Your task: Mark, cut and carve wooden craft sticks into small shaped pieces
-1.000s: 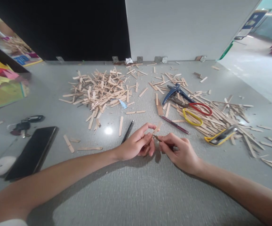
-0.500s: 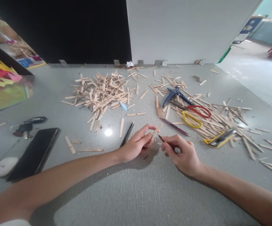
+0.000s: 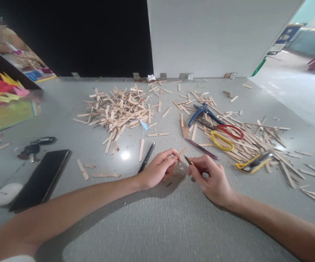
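Observation:
My left hand (image 3: 159,168) pinches a short wooden craft stick (image 3: 183,151) between thumb and fingertips, its pale end sticking out up and to the right. Closed around a slim tool with a dark pointed tip (image 3: 186,159) is my right hand (image 3: 210,176); whether it is a blade or another point is too small to tell. The tip faces the stick, with a narrow gap between them. Beside my left wrist lies a black pen (image 3: 147,157). A dark red pen (image 3: 202,148) rests just beyond my right hand.
Craft sticks form a heap (image 3: 124,109) at the back left. On more sticks at right lie blue-handled cutters (image 3: 203,112), scissors with red and yellow handles (image 3: 223,140) and a yellow utility knife (image 3: 255,162). A phone (image 3: 41,178) and keys (image 3: 32,150) lie left. A board (image 3: 201,40) stands behind.
The craft stick has turned slightly in my left fingers and sits a little lower. The pointed tool has stayed almost where it was. The whole view has shifted slightly.

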Demonstrator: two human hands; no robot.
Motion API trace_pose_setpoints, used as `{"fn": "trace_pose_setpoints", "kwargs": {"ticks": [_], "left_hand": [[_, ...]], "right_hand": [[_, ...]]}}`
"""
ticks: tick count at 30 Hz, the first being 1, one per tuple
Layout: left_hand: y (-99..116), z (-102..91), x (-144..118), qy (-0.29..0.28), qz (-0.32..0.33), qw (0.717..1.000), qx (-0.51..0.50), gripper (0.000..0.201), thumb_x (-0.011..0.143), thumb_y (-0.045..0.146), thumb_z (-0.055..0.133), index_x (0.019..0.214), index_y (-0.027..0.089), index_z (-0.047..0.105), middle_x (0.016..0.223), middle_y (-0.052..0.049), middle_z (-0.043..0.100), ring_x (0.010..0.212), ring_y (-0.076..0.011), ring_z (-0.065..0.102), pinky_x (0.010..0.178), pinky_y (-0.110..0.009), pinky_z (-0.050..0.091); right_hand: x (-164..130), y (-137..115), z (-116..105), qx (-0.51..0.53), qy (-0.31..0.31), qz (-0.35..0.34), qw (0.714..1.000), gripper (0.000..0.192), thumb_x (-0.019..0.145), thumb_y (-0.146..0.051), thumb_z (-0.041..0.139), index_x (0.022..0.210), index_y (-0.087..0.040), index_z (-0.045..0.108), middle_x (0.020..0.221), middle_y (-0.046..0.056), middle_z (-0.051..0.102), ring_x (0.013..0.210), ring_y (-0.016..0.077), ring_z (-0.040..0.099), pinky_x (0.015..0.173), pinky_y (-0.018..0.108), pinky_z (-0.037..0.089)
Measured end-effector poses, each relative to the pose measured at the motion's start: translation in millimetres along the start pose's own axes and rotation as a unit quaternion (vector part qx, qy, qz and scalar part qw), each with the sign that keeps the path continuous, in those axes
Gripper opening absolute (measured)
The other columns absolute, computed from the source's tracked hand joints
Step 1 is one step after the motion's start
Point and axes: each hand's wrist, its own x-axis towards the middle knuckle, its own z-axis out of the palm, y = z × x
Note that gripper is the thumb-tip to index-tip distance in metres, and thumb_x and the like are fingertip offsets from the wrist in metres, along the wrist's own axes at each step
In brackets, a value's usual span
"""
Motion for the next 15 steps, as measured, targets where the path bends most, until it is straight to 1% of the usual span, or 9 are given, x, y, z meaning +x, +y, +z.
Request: {"fn": "trace_pose_setpoints", "kwargs": {"ticks": [5, 9, 12, 15], "left_hand": [[0.1, 0.7, -1.7, 0.017, -0.018, 1.000, 0.006, 0.014, 0.101, 0.035, 0.056, 0.095, 0.023, 0.053, 0.057, 0.013, 0.028, 0.045, -0.0076, 0.016, 0.041, -0.017, 0.019], [0.6, 1.5, -1.4, 0.015, -0.017, 1.000, 0.002, 0.009, 0.098, 0.031, 0.054, 0.095, 0.023, 0.053, 0.057, 0.013, 0.030, 0.045, -0.0079, 0.017, 0.041, -0.017, 0.020], [1.2, 1.7, -1.2, 0.014, -0.023, 1.000, -0.004, 0.009, 0.096, 0.031, 0.056, 0.095, 0.023, 0.052, 0.057, 0.013, 0.029, 0.045, -0.0079, 0.017, 0.042, -0.017, 0.020], [0.5, 1.0, -1.0, 0.018, -0.024, 1.000, 0.005, 0.020, 0.099, 0.041, 0.059, 0.095, 0.024, 0.050, 0.057, 0.013, 0.028, 0.045, -0.0076, 0.017, 0.042, -0.017, 0.021]], "right_hand": [[1.2, -0.6, -0.4, 0.007, -0.005, 0.019, 1.000, 0.005, 0.101, -0.021, 0.060, 0.104, -0.020, 0.064, 0.068, 0.000, 0.075, 0.052, 0.0119, 0.069, 0.050, 0.018, 0.053], [2.4, -0.2, 0.4, 0.017, -0.007, 0.043, 0.999, 0.006, 0.102, -0.027, 0.061, 0.103, -0.021, 0.063, 0.067, 0.001, 0.076, 0.053, 0.0132, 0.070, 0.050, 0.020, 0.054], [2.9, -0.6, 0.7, 0.019, -0.009, 0.051, 0.998, 0.007, 0.102, -0.028, 0.061, 0.103, -0.021, 0.062, 0.067, 0.001, 0.076, 0.053, 0.0137, 0.070, 0.050, 0.021, 0.054], [3.1, -1.5, 0.1, 0.017, -0.014, 0.051, 0.998, 0.004, 0.101, -0.025, 0.060, 0.102, -0.022, 0.062, 0.067, 0.001, 0.076, 0.054, 0.0134, 0.071, 0.051, 0.021, 0.054]]}}
